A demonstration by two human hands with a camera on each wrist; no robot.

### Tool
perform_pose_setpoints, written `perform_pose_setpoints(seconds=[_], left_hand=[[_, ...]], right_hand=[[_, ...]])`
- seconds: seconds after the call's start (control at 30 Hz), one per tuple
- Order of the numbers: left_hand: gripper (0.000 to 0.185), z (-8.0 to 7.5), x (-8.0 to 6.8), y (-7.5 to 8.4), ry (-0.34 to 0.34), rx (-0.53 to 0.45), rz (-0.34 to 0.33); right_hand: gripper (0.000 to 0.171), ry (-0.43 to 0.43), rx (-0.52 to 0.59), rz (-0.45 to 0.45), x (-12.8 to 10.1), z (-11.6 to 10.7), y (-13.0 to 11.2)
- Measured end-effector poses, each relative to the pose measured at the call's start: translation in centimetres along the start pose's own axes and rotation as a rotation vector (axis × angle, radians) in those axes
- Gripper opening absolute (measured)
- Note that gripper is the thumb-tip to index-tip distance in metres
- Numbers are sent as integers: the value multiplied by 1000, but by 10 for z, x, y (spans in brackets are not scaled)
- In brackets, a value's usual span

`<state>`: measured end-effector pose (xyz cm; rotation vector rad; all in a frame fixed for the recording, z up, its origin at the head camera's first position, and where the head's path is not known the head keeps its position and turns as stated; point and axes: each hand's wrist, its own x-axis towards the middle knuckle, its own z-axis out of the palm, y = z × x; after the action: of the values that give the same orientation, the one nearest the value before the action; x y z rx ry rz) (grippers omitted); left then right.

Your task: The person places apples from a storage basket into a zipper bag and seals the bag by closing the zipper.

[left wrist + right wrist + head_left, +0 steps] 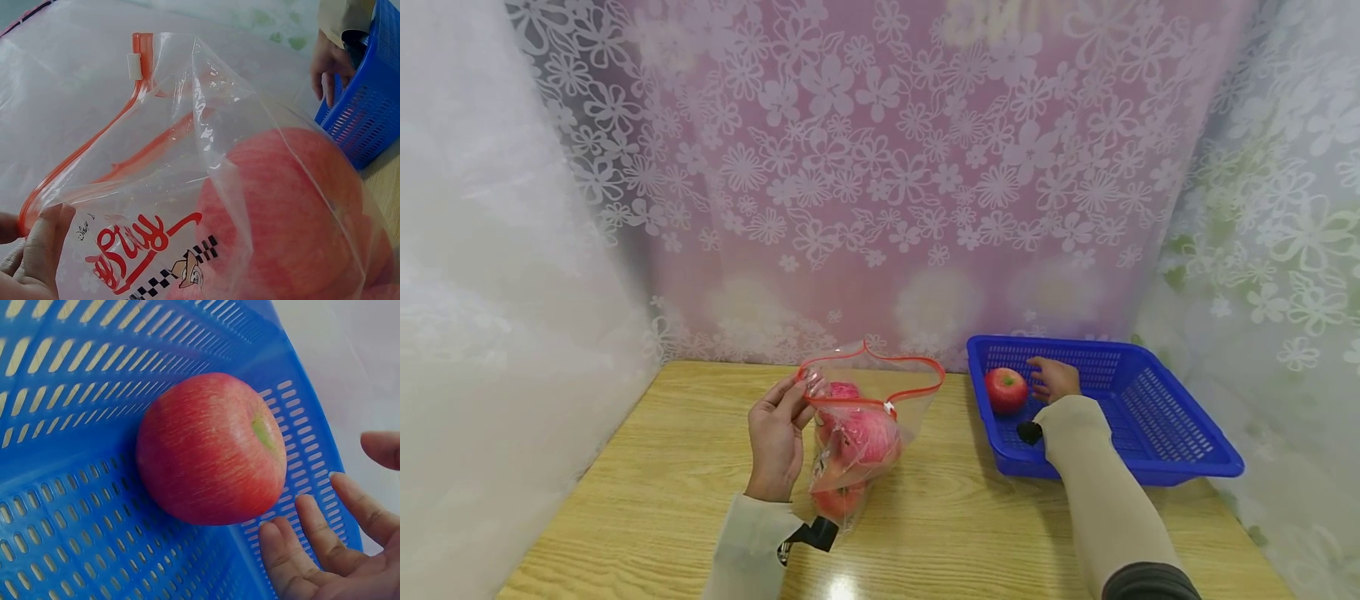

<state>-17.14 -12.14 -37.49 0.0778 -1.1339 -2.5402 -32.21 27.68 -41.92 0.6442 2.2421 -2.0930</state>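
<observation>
The light wooden table (647,500) carries every item, and its near edge runs along the bottom of the head view. Toward the near left of centre, the left hand (777,440) pinches the rim of a clear plastic zip bag with a red sealing strip (867,417), thumb and fingers pressed together on the strip at the mouth's left end. The left wrist view shows the thumb (47,240) lying on the plastic just below the red strip, with the white slider (134,65) farther along the strip. The mouth of the bag stands open and upright. Inside the bag lie pink-red apples (859,450), stacked from the table surface up to the middle of the bag; the exact count cannot be determined through the plastic.

Farther back, toward the far right corner of the table, sits a blue perforated plastic basket (1157,417). A single red apple with a green stem hollow (211,447) lies on the basket floor against its left wall. The right hand (1055,379) is inside the basket just beside this apple, fingers spread and straight, gripping nothing. The right wrist view shows the fingertips (340,519) near the apple with a visible gap between them.

Behind the table hangs a translucent floral-patterned curtain (880,167).
</observation>
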Motion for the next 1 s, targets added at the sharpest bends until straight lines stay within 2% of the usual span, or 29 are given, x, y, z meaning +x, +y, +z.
perform_pose_setpoints(seconds=[0.23,0.33,0.53,0.77,1.0], left_hand=[[19,0,0,-1,3,-1,-5],[21,1,-1,-1,4,6,-4],[19,1,-1,-1,5,4,-14],[18,1,-1,-2,-11,8,-12],[17,0,0,-2,-8,29,3]], right_hand=[[63,-87,-66,37,7,-4,5],[60,-107,-98,55,10,-4,7],[64,-146,-152,87,14,-5,9],[71,-181,-71,183,17,-4,17],[87,-221,-24,189,14,1,20]])
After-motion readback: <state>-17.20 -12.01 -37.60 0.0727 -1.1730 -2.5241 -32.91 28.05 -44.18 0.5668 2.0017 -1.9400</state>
